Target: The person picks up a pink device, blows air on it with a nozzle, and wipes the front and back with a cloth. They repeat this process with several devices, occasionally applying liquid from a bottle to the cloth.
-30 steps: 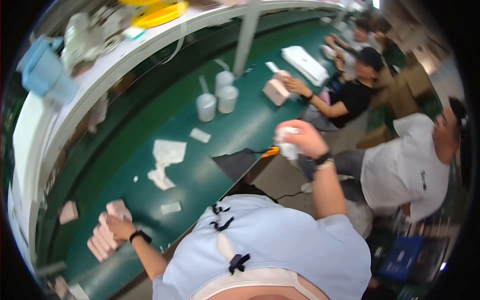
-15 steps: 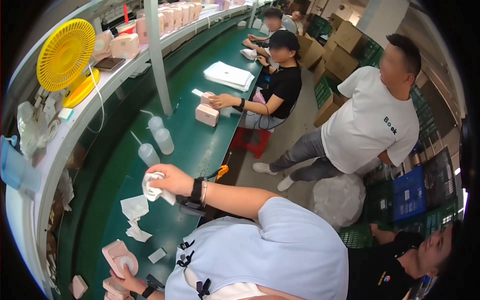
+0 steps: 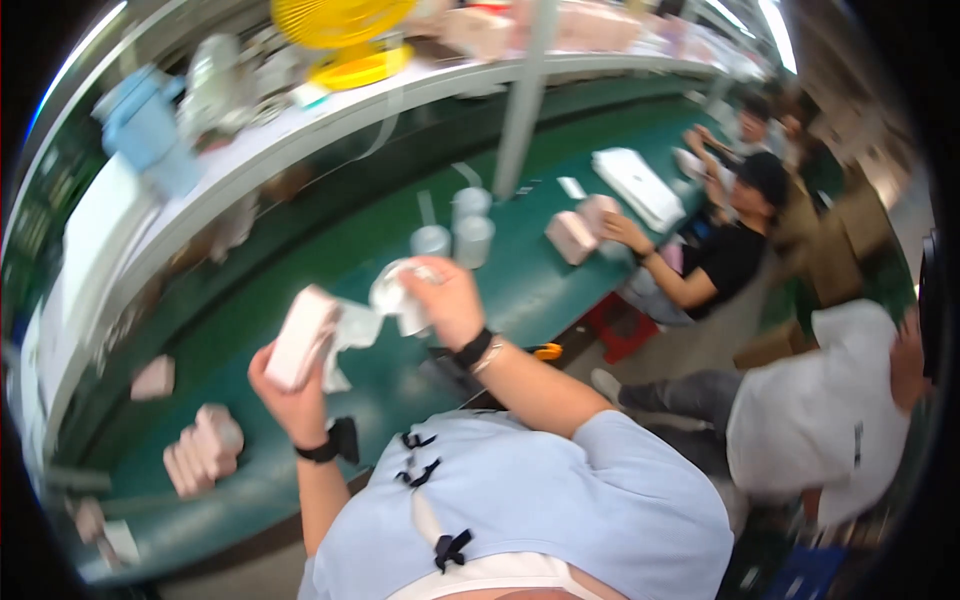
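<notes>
My left hand is wrapped round a pink boxy device with rounded edges, held tilted above the green bench. My right hand, beside it on the right, pinches a crumpled white cloth; a small gap separates cloth and device. Behind the device, a thin white wipe lies on the bench, partly hidden. Several more pink devices stand in a row at the lower left. Motion blur hides fine detail on the held device.
Squeeze bottles stand beyond my right hand. Farther right, a co-worker in a black cap handles pink devices near a white stack. A metal post rises behind the bench; the shelf above holds a yellow fan and a blue container.
My view has swung left. My left hand has lifted a pink device off the bench, and my right hand has brought the cloth close to it.
</notes>
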A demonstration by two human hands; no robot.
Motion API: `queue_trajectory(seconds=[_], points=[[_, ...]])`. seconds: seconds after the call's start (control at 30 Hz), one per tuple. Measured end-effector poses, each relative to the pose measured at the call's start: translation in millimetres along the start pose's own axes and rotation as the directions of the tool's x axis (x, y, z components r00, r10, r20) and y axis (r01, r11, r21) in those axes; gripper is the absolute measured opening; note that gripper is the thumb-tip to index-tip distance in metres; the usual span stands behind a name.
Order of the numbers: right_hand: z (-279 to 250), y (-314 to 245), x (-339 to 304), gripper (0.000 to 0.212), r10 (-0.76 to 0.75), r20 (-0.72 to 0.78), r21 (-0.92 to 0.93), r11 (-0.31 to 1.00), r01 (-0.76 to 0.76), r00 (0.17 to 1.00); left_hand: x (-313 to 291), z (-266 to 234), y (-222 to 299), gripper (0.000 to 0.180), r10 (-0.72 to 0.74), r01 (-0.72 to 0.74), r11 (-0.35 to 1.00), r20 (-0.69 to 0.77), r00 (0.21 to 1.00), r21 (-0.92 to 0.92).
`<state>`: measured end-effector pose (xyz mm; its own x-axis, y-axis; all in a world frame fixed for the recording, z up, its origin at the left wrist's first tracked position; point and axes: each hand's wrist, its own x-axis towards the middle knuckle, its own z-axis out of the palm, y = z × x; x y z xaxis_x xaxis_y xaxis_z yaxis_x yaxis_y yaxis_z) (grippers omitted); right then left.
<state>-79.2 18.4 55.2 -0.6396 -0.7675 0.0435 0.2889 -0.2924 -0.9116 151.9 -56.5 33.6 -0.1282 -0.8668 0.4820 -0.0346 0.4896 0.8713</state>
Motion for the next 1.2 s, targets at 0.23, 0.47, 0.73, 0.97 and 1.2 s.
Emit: queue_trajectory(seconds=[0.23,0.47,0.73,0.97,1.2], points=[[32.9,-33.3,-4.8,0.022,-0.41,0.237,-0.243,0.853,0.463,0.881,6.6,6.9,34.3,0.057,0.124,-0.124,0.992,-0.016,0.992,0.033],[68.4,-22.9,-37.0,0.032,-0.425,0.772,-0.324,0.377,0.868,0.473,-0.3,13.2,43.5,0.056,0.021,-0.031,0.993,-0.09,0.996,-0.112],[74.7,-3.8,-41.7,0.033,-0.497,0.782,-0.225,0.337,0.914,0.376,-3.1,2.3,54.0,0.054,0.139,-0.136,0.98,-0.013,0.99,0.147],[31.4,19.1,4.3,0.031,0.078,0.343,0.157,0.978,-0.139,0.936,-4.6,-10.2,60.0,0.057,-0.042,0.046,0.999,0.132,0.99,-0.028],[14.3,23.7,-3.1,0.038,0.21,0.608,0.043,0.954,-0.296,0.765,13.0,-29.2,53.5,0.063,-0.401,0.474,0.865,0.343,0.849,-0.164]])
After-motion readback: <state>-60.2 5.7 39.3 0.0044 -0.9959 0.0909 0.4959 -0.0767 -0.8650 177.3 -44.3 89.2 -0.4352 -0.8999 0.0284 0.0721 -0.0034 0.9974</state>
